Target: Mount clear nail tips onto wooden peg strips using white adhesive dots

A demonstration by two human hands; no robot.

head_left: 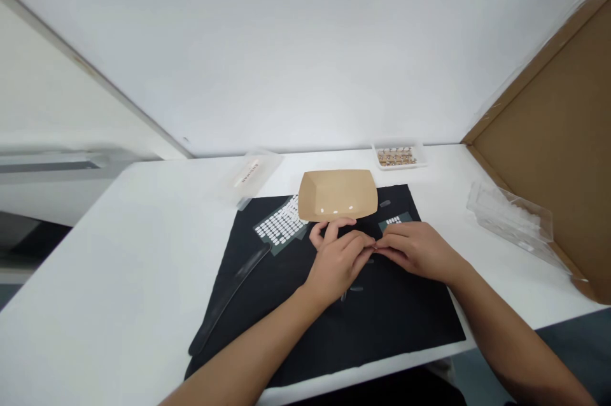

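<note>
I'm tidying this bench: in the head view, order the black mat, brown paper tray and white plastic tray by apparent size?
1. Black mat
2. Brown paper tray
3. White plastic tray, clearly smallest

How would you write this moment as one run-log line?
left hand, right hand: pinching together over mat | anything held: too small to tell | tray: beyond hands, white pieces inside | dotted sheet: left of tray, on mat

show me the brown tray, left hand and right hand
Brown tray (338, 193): head view, bare inside surface.
Left hand (335, 261): head view, back of the hand.
Right hand (424, 249): head view, back of the hand.
</note>
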